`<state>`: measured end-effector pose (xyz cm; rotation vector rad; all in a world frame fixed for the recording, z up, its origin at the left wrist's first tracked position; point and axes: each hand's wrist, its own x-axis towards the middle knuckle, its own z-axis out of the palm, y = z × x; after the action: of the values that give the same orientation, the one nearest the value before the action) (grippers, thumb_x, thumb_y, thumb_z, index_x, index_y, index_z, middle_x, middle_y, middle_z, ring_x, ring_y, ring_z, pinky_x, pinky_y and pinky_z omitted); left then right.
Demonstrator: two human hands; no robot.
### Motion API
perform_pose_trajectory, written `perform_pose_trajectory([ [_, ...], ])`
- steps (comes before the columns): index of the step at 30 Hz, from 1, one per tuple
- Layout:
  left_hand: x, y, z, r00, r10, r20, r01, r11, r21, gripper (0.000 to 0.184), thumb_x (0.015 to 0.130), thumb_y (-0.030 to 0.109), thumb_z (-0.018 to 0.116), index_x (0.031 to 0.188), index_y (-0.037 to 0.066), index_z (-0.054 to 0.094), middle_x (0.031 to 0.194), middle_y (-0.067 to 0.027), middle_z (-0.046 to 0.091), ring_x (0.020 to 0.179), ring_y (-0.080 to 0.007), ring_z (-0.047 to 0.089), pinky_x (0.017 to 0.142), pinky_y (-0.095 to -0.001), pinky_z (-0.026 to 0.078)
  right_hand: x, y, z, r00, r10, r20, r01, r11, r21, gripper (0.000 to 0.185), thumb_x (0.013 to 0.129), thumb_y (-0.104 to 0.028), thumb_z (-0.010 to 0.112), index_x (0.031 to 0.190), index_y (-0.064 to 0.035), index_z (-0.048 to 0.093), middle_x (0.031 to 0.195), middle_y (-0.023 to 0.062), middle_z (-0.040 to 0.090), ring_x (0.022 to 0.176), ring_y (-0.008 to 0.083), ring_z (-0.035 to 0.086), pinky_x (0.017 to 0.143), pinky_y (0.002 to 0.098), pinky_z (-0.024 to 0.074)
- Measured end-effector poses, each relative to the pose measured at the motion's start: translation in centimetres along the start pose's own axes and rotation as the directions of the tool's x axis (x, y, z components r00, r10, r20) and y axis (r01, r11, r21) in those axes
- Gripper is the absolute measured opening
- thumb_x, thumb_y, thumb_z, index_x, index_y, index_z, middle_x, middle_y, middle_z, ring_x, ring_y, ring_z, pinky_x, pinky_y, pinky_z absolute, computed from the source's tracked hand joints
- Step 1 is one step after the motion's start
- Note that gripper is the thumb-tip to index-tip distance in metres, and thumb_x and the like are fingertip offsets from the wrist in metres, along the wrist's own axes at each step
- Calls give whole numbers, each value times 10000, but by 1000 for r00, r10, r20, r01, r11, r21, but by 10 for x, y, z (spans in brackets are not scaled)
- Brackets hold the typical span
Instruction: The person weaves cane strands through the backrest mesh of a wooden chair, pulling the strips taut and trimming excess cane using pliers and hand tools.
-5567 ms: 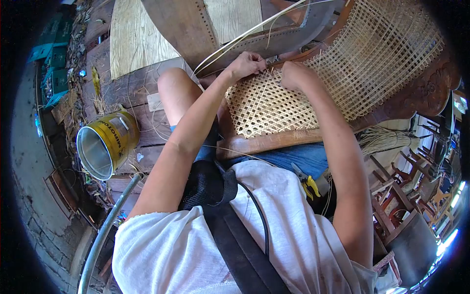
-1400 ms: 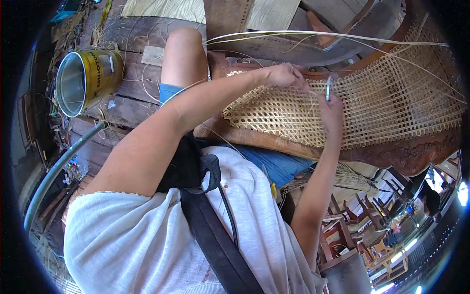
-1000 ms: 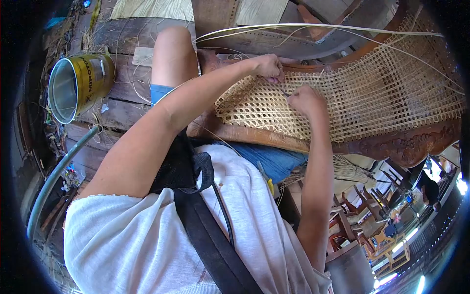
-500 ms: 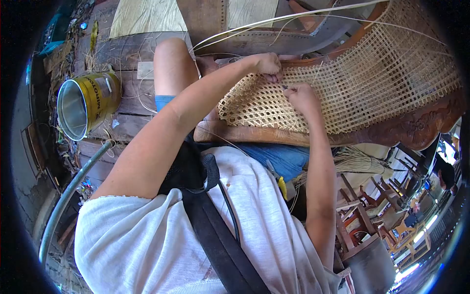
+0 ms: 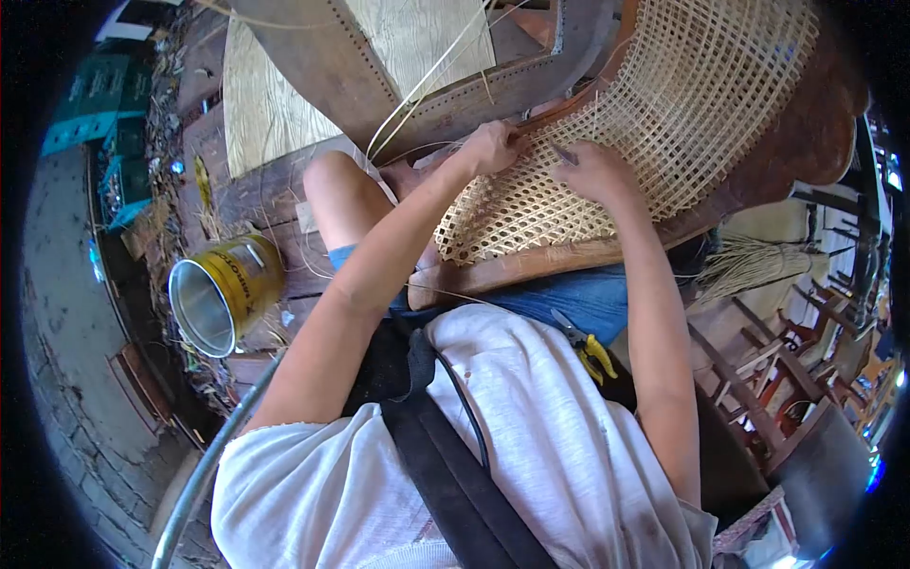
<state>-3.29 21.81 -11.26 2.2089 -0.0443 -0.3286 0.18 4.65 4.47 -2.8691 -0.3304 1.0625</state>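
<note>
Containers first. Yellow bucket (image 5: 254, 277) on the left, on the floorboards (image 5: 301, 283), dark lettering on its side, mouth facing the left of view. Grey metal walls visible inside, deep part shaded. Teal crates (image 5: 121, 90) stacked far upper left; contents too small to read.

Main piece: cane panel (image 5: 654, 142) in a brown wooden frame (image 5: 531, 264), in front of the person, near rail over the blue shorts (image 5: 559, 296). Cane is pale and glossy. Left end is a tight weave with many-sided holes and diagonals; toward the right it reads as a more open square grid. Panel curves up to the right. Frame is scuffed on the near rail, darker and broader at the right. A short cane end sticks up near the far edge.

Left hand (image 5: 489, 149): at the far edge of the panel by the frame, fingers curled in. Fingertips hidden, can't tell what it has hold of.

Right hand (image 5: 601, 174): over the weave, curled around a small dark pointed tool (image 5: 566, 154), tip projecting up and left past the fingers.

Around: loose cane strips (image 5: 442, 68) arc up beyond the left hand. Yellow-handled pliers (image 5: 594, 355) beside the shirt. Cane bundle (image 5: 758, 266) on the right, behind the frame.
</note>
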Motion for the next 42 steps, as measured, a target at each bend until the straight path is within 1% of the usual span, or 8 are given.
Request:
perform_pose_trajectory([
  [2,-3,4,-4,997,-33,75,42,993,-112,267,823,215,603,982,19,690,878,-258,654,864,-398,644,771,-451,509,18,-1,39,999,-17,48,13,996,83,282,850,-242,621,1002,-7,658,983,183,682,943,301,665,854,432,501],
  [6,1,-2,2,994,71,78,-59,987,-152,269,804,187,596,1015,45,685,899,-253,657,880,-401,640,782,-453,502,16,-12,57,973,-55,-224,72,995,68,181,850,-139,594,900,3,694,934,197,692,899,326,682,779,435,532],
  [14,-12,13,-5,997,41,62,-24,966,-256,219,801,166,683,984,46,697,912,-189,689,843,-277,675,771,-365,515,18,-13,61,980,-87,-181,89,996,1,243,871,-89,500,975,-2,701,1001,207,689,945,328,680,811,435,537],
  [23,-18,18,5,991,133,-33,-133,991,2,271,788,200,674,1024,66,667,913,-216,665,849,-377,648,772,-442,506,23,22,75,945,-258,-200,165,906,-390,287,876,-110,520,1104,52,587,932,204,686,848,319,684,747,429,545],
  [27,-17,11,11,992,103,-69,-104,994,-16,296,777,244,684,1027,86,665,924,-211,670,871,-393,642,782,-461,505,10,24,50,889,-364,-278,293,918,-267,236,886,-162,537,1015,18,617,927,207,679,858,321,680,735,441,538],
  [30,-19,4,12,987,123,-107,-131,989,-75,307,778,283,687,1037,118,686,918,-208,676,875,-388,645,792,-455,509,7,6,45,944,-287,-162,296,955,33,217,880,-110,538,974,48,653,1042,237,658,994,311,650,861,479,473],
  [34,-19,16,10,995,-100,2,99,990,-100,297,788,312,686,1058,192,710,909,-203,683,871,-373,651,795,-441,520,11,-7,46,982,-179,-68,175,983,-58,192,873,-87,545,945,43,668,1002,224,660,937,298,664,778,443,507],
  [42,-21,19,6,994,-111,11,112,992,-61,291,780,264,643,1047,169,709,926,-204,683,873,-367,653,801,-433,522,0,14,23,998,-16,63,32,967,-253,218,875,-43,525,1039,48,638,934,231,672,861,281,679,748,407,536],
])
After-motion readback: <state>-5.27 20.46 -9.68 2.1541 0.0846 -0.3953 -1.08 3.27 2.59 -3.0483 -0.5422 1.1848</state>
